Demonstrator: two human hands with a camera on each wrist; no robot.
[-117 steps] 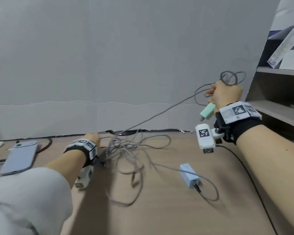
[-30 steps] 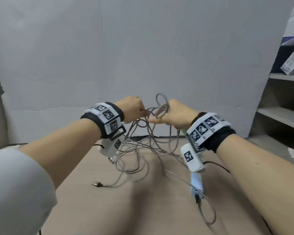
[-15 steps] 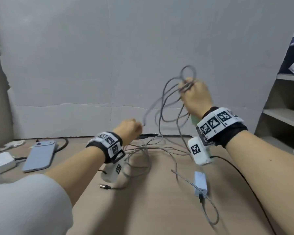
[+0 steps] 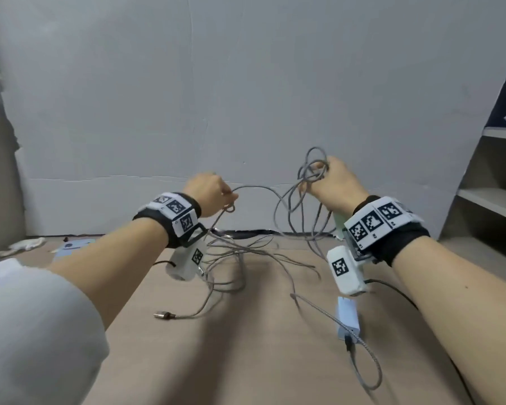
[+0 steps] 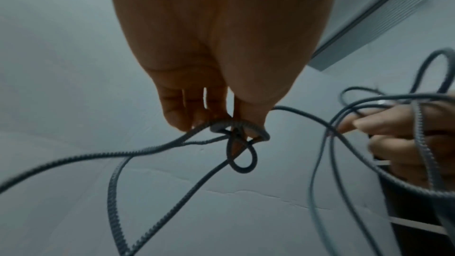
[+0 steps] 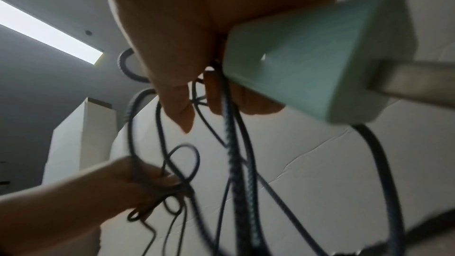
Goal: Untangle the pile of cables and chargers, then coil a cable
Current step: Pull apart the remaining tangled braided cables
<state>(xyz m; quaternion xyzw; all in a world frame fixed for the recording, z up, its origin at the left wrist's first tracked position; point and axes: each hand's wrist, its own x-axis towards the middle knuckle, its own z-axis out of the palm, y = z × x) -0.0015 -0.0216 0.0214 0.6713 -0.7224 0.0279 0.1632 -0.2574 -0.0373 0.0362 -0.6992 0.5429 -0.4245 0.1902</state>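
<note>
The light brown wooden tabletop (image 4: 260,361) ran back to a grey-white cardboard backdrop (image 4: 246,97) that closed off its far edge, and a grey open shelf unit (image 4: 491,200) stood at the right — the near middle of the table lay bare between the two forearms. Both hands were raised above the surface, well apart, in front of the backdrop.

The left hand (image 4: 209,194) had its fingers curled, pinching a small knotted loop of the grey braided cable (image 4: 254,188) between thumb and fingertips (image 5: 177,122); the wrist view showed the loop hanging just below the pinch, with strands trailing down and to the left. From there the cable arched across to the right hand (image 4: 333,185), whose fingers were closed round a bunch of several loops, one loop standing up above the knuckles. The same hand also held a pale green plastic charger block (image 6: 315,65) against its palm, its metal prong pointing outward.

Below the hands, the remaining tangle of thin grey cables (image 4: 240,252) sagged onto the table near the backdrop. One strand ended in a metal USB plug (image 4: 164,316) lying apart at the front left. A light blue charger brick (image 4: 348,323) lay flat at the front right, with a braided cable plugged into it and curving toward the near edge.
</note>
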